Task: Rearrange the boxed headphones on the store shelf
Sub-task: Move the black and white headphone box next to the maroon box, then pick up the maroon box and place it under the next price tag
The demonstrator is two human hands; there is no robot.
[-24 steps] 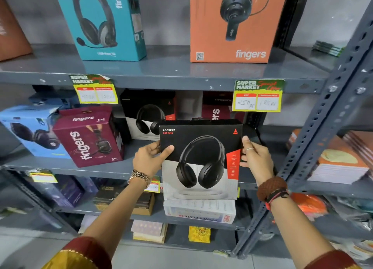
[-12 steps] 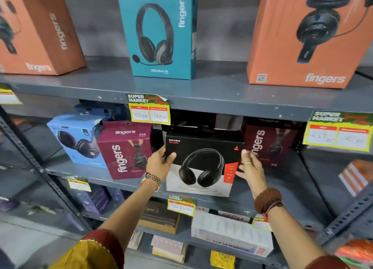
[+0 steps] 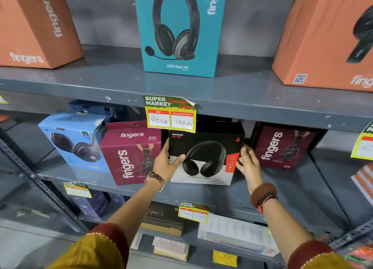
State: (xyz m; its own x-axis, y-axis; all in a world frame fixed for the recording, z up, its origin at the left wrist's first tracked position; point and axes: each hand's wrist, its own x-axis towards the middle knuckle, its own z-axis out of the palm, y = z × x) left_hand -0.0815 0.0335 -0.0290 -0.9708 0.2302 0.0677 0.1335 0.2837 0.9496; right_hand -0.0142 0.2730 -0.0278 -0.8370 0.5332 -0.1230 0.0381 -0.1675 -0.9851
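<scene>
a black and white headphone box point(image 3: 205, 157), marked rockerz, is seen at the centre of the frame, standing upright on the middle shelf point(image 3: 282, 190) of a grey metal rack. it is gripped at both sides. the left hand point(image 3: 166, 163) is laid against the box's left edge, with the thumb pressed across the front face and the fingers tucked round the side. the right hand point(image 3: 247, 161) is set against the box's right edge, fingers curled at the side beside the red strip; a ring is worn on one finger.

just left of the held box, a maroon fingers box point(image 3: 129, 153) is placed, and a light blue box point(image 3: 74, 141) is set further left, tilted back. to the right of centre, a second maroon fingers box point(image 3: 282, 145) is set deeper on the same shelf, just beside the right hand.

a yellow and green price tag point(image 3: 171, 113) is stuck to the edge of the upper shelf point(image 3: 262, 95), hanging above the held box's top left corner. on that upper shelf, a teal box point(image 3: 177, 30) is shown at the top centre, an orange box point(image 3: 34, 24) in the upper left of the frame and another orange box point(image 3: 327, 36) in the upper right.

in the lower part of the frame, a lower shelf is seen with assorted flat boxes that cannot be made out clearly.
</scene>
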